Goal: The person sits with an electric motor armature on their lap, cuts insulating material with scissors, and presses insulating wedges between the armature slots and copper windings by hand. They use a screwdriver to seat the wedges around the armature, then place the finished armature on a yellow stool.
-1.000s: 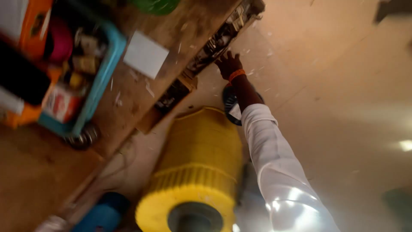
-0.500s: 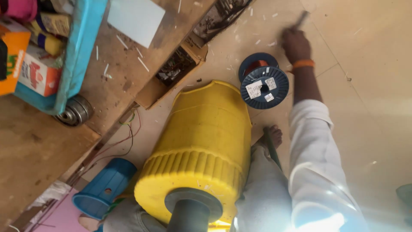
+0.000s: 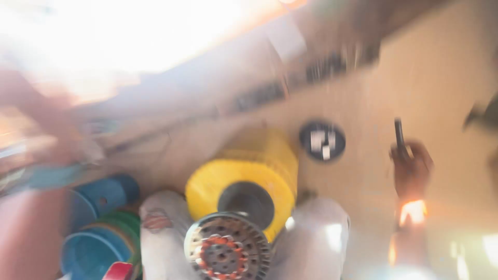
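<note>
View has swung down and blurred since half a second back. Right hand [image 3: 411,168] was stretched out to the floor beyond the wire spool [image 3: 322,140]; now it is drawn back, fingers [image 3: 415,161] closed round a slim dark tool [image 3: 399,136] that pokes out past the fingertips. Exact grip too smeared to tell. Spool lies on the floor [image 3: 446,93], apart, to the thumb side of the fingers. Yellow motor housing [image 3: 259,166] between the knees; winding core [image 3: 228,251] now showing. Left hand out of sight. Tool seems picked up, ready.
</note>
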